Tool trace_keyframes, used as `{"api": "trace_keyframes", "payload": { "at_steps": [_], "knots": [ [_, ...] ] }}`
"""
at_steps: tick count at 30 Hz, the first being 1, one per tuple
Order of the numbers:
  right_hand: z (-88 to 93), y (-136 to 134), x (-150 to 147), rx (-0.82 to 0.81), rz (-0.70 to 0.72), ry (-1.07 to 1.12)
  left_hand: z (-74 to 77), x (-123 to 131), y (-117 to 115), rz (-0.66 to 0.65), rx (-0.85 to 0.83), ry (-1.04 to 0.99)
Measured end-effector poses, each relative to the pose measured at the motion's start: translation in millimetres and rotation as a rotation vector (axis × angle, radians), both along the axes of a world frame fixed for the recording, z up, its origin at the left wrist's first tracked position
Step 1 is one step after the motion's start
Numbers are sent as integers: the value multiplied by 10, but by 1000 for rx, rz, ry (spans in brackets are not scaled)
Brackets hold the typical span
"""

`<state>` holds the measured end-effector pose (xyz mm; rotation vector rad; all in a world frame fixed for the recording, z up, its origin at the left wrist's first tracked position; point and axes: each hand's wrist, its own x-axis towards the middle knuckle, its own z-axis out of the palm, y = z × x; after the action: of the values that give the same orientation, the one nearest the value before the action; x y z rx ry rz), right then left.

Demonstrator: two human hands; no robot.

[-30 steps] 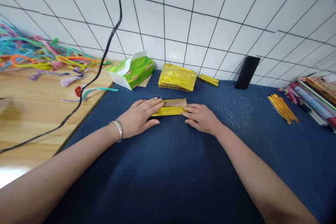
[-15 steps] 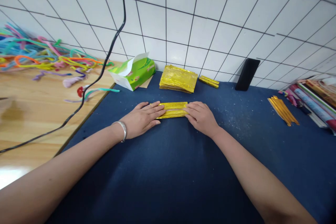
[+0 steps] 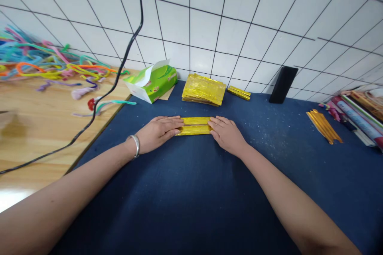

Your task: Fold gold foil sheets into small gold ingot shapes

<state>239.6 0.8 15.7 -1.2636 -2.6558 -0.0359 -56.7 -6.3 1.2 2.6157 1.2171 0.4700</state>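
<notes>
A sheet of gold foil paper [image 3: 196, 125] lies on the dark blue tabletop, folded into a narrow strip with a lengthwise gap along its middle. My left hand [image 3: 158, 132], with a silver bangle at the wrist, holds its left end, fingers together on the upper part and thumb at the lower part. At the right end my right hand [image 3: 228, 134] is closed on the strip, fingertips on top and thumb by the lower edge. Both ends are partly hidden under my fingers. Beyond the hands sits a stack of gold foil paper [image 3: 204, 89], next to a narrow gold folded strip [image 3: 238, 93].
A green tissue pack [image 3: 155, 83] and an upright black object [image 3: 283, 84] stand by the tiled wall. Orange-gold strips [image 3: 324, 126] and stacked books [image 3: 360, 117] are at right. Colourful pipe cleaners [image 3: 54, 63] cover the wooden table's back; a black cable [image 3: 125, 57] crosses the left side.
My left hand has slid slightly left, with its thumb now on the strip's lower part. My right fingers have shifted a little left over the right end.
</notes>
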Motion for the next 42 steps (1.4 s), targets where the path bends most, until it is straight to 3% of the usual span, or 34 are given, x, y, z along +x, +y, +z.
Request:
{"api": "trace_keyframes", "payload": {
  "at_steps": [6,11,16,29,42],
  "knots": [
    [-8,11,3,-11,0,25,-81,-44,52,19,10,-67],
    [-5,15,9,-18,-4,34,-15,-22,4,127,-4,-77],
    [-2,15,6,-35,-7,52,15,-3,-28,144,-11,-127],
    [12,26,5,-40,-1,90,11,16,27,-30,88,-87],
    [7,35,-15,-25,15,125,8,44,77,13,109,-107]
  ]
}}
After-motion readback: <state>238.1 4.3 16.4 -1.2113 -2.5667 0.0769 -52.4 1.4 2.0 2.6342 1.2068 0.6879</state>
